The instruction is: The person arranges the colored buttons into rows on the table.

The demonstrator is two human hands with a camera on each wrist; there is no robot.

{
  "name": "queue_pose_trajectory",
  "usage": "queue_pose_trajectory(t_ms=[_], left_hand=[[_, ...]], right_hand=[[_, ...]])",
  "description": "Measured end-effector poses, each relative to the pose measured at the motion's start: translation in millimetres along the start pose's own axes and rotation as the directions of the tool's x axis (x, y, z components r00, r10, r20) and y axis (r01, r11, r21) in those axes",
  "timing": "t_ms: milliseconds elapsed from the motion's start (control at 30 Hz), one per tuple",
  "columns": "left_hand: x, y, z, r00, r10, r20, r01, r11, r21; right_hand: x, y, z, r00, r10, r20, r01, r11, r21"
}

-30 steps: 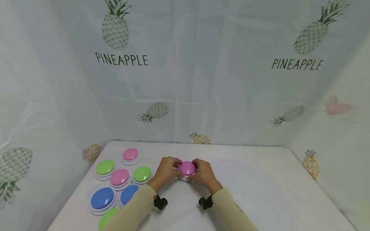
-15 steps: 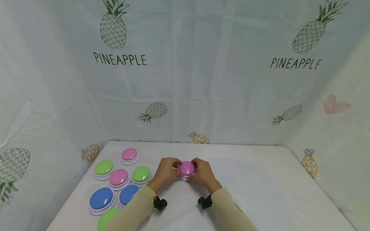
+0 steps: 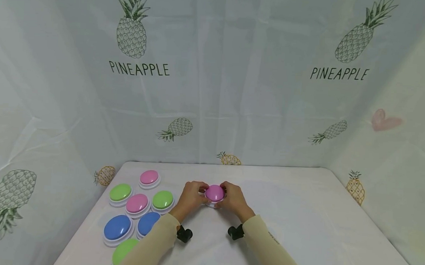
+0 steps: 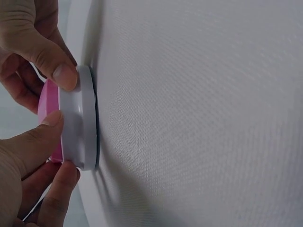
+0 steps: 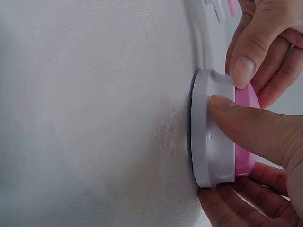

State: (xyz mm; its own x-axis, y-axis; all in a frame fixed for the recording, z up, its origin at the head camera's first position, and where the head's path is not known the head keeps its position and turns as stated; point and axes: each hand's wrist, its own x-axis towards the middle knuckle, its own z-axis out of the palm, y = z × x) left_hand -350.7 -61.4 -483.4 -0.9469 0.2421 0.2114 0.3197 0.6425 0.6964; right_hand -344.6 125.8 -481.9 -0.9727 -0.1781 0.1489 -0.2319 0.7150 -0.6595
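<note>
A round push button (image 3: pixel 215 192) with a glossy pink dome and a white base stands upright at the middle of the table. My left hand (image 3: pixel 191 198) grips it from the left, thumb (image 4: pixel 53 119) at the seam between dome and base, fingers curled behind. From the right, my right hand (image 3: pixel 235 200) holds the same button, its thumb (image 5: pixel 227 105) on the white base. In both wrist views the underside of the white base (image 4: pixel 79 123) is right at the table surface.
Left of my hands, similar buttons stand grouped: pink (image 3: pixel 149 177), (image 3: pixel 137 204) pink, green (image 3: pixel 121 192), blue (image 3: pixel 117 228) and others. My left sleeve (image 3: pixel 150 240) overlaps a front green button (image 3: pixel 123 252). A pineapple-print curtain (image 3: pixel 264 91) surrounds the white table (image 3: pixel 319 216).
Both hands keep their grip on the pink push button in the same place. Only the head view shifts slightly.
</note>
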Motion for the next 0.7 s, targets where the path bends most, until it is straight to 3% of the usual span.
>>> queue_pose_trajectory(t_ms=[367, 700], left_hand=[[-5.8, -4.6, -6.8, 1.0, 0.016, -0.016, -0.016, 1.0, 0.027], [-10.5, -7.0, -21.2, 0.999, -0.034, -0.022, 0.034, 0.999, 0.022]], right_hand=[[1.6, -8, 4, 1.0, -0.012, -0.002, 0.012, 1.0, -0.006], [3.8, -26, 5, 1.0, -0.027, -0.014, 0.027, 0.999, -0.045]])
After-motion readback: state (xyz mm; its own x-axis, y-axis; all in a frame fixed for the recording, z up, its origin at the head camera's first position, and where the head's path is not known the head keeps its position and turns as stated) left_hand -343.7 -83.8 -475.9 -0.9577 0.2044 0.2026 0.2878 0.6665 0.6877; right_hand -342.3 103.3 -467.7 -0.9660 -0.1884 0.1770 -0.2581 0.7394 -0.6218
